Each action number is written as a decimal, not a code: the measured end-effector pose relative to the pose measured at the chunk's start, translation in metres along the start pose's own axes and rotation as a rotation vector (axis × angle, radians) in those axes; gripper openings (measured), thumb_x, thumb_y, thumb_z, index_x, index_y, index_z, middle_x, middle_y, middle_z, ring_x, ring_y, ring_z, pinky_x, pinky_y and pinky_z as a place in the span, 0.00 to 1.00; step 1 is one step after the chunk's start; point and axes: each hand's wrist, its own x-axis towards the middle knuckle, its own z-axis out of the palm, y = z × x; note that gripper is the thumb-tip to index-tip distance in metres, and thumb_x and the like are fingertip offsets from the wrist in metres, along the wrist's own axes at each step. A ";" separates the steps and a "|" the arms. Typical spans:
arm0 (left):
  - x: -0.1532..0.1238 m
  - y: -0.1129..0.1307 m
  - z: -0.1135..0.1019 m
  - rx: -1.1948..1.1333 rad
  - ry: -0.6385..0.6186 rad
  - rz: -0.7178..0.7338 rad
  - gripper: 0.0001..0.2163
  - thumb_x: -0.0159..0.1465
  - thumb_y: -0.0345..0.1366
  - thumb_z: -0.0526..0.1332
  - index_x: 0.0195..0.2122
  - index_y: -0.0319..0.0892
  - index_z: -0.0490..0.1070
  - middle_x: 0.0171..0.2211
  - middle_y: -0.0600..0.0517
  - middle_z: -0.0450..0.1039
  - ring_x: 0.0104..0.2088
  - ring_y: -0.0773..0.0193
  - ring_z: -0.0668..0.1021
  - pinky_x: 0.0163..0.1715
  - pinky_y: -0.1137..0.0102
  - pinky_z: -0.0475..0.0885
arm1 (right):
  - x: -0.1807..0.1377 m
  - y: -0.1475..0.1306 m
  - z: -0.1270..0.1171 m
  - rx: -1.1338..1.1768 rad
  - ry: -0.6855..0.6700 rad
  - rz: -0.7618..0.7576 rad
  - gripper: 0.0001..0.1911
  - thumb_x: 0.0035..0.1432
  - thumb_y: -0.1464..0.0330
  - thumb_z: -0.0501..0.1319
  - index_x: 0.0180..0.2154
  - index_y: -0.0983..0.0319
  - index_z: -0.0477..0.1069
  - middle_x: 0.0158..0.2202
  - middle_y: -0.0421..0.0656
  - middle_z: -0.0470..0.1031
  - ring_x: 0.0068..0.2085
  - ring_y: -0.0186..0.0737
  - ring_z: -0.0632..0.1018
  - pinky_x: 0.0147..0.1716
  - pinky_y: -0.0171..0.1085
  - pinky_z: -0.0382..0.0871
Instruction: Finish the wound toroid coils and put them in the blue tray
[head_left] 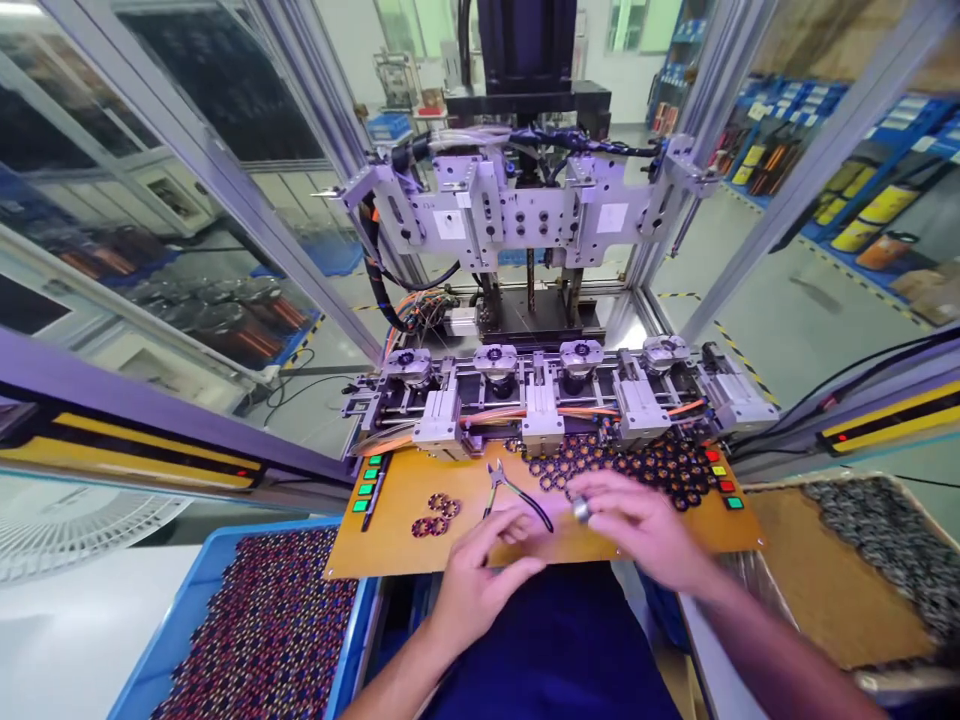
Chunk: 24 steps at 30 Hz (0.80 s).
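My right hand (pixel 637 520), blurred by motion, pinches a small shiny metal cylinder (pixel 580 510) between thumb and fingers over the front of the orange work board (pixel 405 555). My left hand (pixel 480 575) is at the board's front edge, thumb apart and fingers loosely curled, with nothing seen in it. Just beyond its fingertips lie cutting pliers (pixel 504 482) with black handles, jaws pointing away from me. A few copper-wound rings (pixel 437 515) rest on the board to the left. Many dark rings (pixel 600 460) are spread beyond my right hand.
Behind the board stands a machine with a row of round fixtures (pixel 496 358). Green buttons (pixel 365 490) and a black pen (pixel 375 495) are at the left. A blue tray (pixel 202 570) of wound rings stands left, a box of grey parts (pixel 877 560) right. Yellow-black sensor bars (pixel 135 455) flank me.
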 end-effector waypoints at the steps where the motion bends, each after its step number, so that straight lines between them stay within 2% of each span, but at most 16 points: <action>1: -0.005 -0.008 -0.005 0.063 0.052 -0.020 0.18 0.61 0.38 0.67 0.51 0.41 0.72 0.41 0.49 0.79 0.37 0.64 0.80 0.39 0.72 0.77 | 0.010 0.005 -0.023 -0.084 0.037 -0.012 0.07 0.64 0.68 0.60 0.37 0.57 0.78 0.46 0.43 0.77 0.47 0.41 0.78 0.48 0.40 0.75; 4: -0.026 -0.041 -0.024 0.248 0.234 -0.133 0.17 0.65 0.41 0.62 0.52 0.41 0.71 0.45 0.46 0.77 0.40 0.61 0.80 0.43 0.67 0.76 | 0.047 0.034 -0.100 -0.343 0.188 -0.018 0.08 0.61 0.67 0.61 0.37 0.60 0.79 0.46 0.46 0.77 0.47 0.46 0.77 0.53 0.48 0.70; 6: -0.042 -0.064 -0.036 0.340 0.365 -0.246 0.19 0.65 0.45 0.59 0.53 0.39 0.70 0.46 0.44 0.76 0.42 0.58 0.79 0.46 0.62 0.75 | 0.072 0.060 -0.145 -0.475 0.270 -0.008 0.09 0.58 0.67 0.62 0.33 0.63 0.79 0.43 0.49 0.78 0.45 0.50 0.78 0.54 0.52 0.68; 9: -0.066 -0.094 -0.051 0.424 0.515 -0.453 0.28 0.63 0.55 0.56 0.55 0.37 0.67 0.52 0.39 0.72 0.46 0.51 0.77 0.50 0.54 0.72 | 0.101 0.096 -0.188 -0.621 0.278 0.020 0.09 0.55 0.69 0.61 0.30 0.65 0.79 0.42 0.50 0.78 0.43 0.51 0.78 0.50 0.52 0.71; 12: -0.082 -0.113 -0.060 0.448 0.562 -0.611 0.38 0.58 0.62 0.54 0.58 0.32 0.64 0.52 0.34 0.70 0.47 0.44 0.77 0.50 0.50 0.71 | 0.119 0.119 -0.203 -0.702 0.183 0.011 0.08 0.56 0.70 0.61 0.31 0.64 0.80 0.45 0.46 0.78 0.45 0.48 0.79 0.52 0.48 0.71; 14: -0.086 -0.119 -0.063 0.452 0.569 -0.663 0.42 0.56 0.63 0.54 0.59 0.30 0.64 0.51 0.32 0.71 0.47 0.42 0.77 0.51 0.48 0.71 | 0.126 0.128 -0.206 -0.734 0.119 -0.005 0.08 0.56 0.71 0.61 0.32 0.63 0.80 0.46 0.44 0.78 0.46 0.46 0.78 0.53 0.46 0.70; 17: -0.086 -0.121 -0.064 0.462 0.561 -0.677 0.41 0.57 0.63 0.53 0.58 0.29 0.64 0.48 0.32 0.73 0.46 0.43 0.78 0.52 0.48 0.70 | 0.130 0.135 -0.209 -0.766 0.044 -0.031 0.08 0.57 0.72 0.61 0.34 0.63 0.80 0.44 0.44 0.79 0.47 0.45 0.78 0.53 0.46 0.70; 24: -0.083 -0.122 -0.064 0.556 0.542 -0.637 0.38 0.57 0.62 0.51 0.53 0.30 0.68 0.44 0.34 0.75 0.41 0.45 0.79 0.47 0.50 0.73 | 0.132 0.135 -0.215 -0.841 -0.088 -0.079 0.10 0.58 0.72 0.60 0.36 0.61 0.81 0.42 0.41 0.79 0.47 0.44 0.78 0.54 0.43 0.71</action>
